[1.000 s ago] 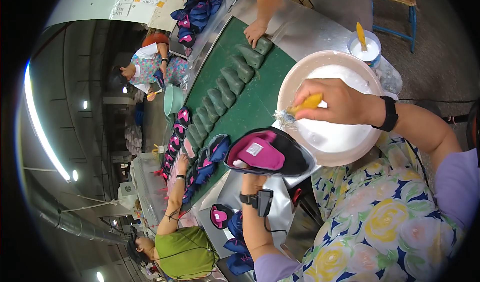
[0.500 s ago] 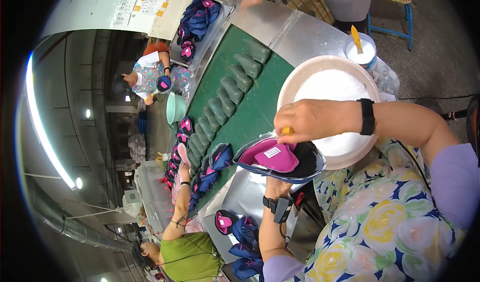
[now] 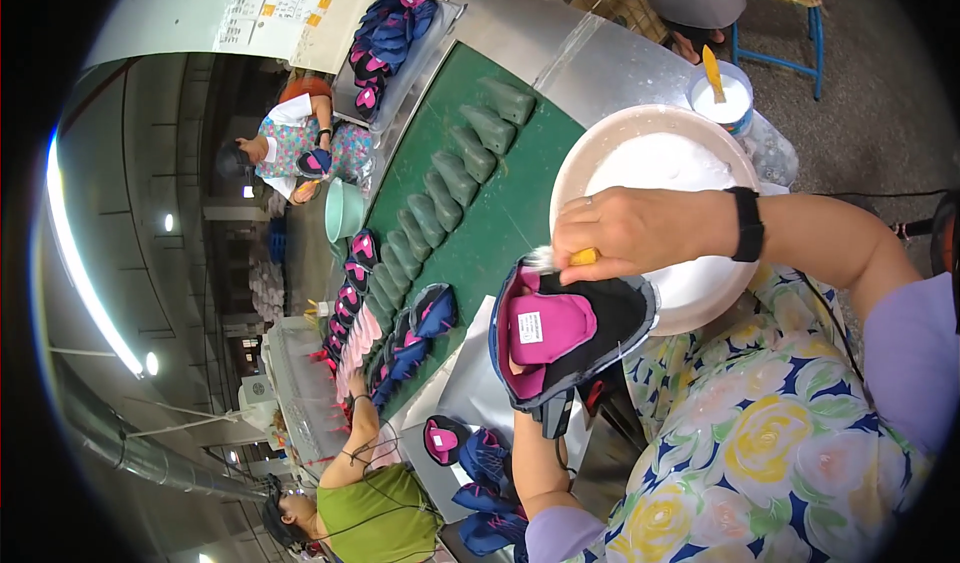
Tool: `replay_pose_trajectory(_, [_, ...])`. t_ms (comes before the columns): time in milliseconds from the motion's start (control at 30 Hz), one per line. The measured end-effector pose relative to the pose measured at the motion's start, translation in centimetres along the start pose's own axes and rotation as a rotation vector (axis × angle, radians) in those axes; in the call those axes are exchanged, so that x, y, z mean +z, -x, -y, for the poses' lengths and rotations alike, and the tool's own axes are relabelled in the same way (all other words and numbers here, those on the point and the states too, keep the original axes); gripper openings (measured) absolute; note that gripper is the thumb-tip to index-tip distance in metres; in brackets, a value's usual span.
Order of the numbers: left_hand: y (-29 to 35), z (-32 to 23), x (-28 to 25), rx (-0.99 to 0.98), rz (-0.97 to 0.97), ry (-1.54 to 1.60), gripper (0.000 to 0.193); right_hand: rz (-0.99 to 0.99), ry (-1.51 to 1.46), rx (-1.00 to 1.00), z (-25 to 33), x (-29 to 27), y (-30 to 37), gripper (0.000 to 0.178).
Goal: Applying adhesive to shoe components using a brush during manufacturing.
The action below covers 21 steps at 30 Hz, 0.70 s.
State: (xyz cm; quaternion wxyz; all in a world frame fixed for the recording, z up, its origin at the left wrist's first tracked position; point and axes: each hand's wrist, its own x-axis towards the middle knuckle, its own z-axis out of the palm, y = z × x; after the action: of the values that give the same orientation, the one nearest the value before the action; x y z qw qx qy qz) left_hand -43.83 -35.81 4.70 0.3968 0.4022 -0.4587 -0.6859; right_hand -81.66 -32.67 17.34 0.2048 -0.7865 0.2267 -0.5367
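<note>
My right hand [image 3: 640,231] is closed round the yellow handle of a brush [image 3: 541,259]. Its white bristles are at the upper left rim of a dark blue and black shoe upper [image 3: 610,333]. Pink lining with a white label shows inside the upper. My left hand [image 3: 516,367], mostly hidden behind the upper, supports it from below. A wide pinkish-beige basin [image 3: 573,178] of white liquid lies just beyond my right hand.
Grey-green shoe lasts [image 3: 455,178] line a green conveyor belt [image 3: 500,218]. A pot of white liquid [image 3: 735,103] holds a second yellow-handled brush. More uppers [image 3: 485,463] are piled at lower left. A co-worker in green [image 3: 385,513] reaches to the belt; another person [image 3: 280,148] works beyond it.
The upper has turned and tipped, showing more of its inside. The brush bristles have come into sight at its rim. The green-clad co-worker's arm has drawn back somewhat.
</note>
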Motion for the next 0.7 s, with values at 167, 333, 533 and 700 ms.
replay_pose_trajectory(167, [1.8,1.0,-0.1,0.079,-0.064,-0.205,0.06,0.11,0.055,0.178,0.3,-1.8,0.9,0.021])
replay_pose_trajectory(333, [2.5,0.1,-0.9,0.127,-0.136,-0.397,0.059,0.071,0.105,0.195,-0.5,-1.6,1.7,0.02])
replay_pose_trajectory(533, [0.3,-1.1,-0.8,0.24,-0.272,-0.648,0.058,-0.076,-0.239,0.365,3.2,1.0,1.5,0.015])
replay_pose_trajectory(700, [-0.4,-2.6,-0.9,0.373,-0.398,-0.857,0.057,0.024,-0.031,0.421,1.5,1.9,1.3,0.017])
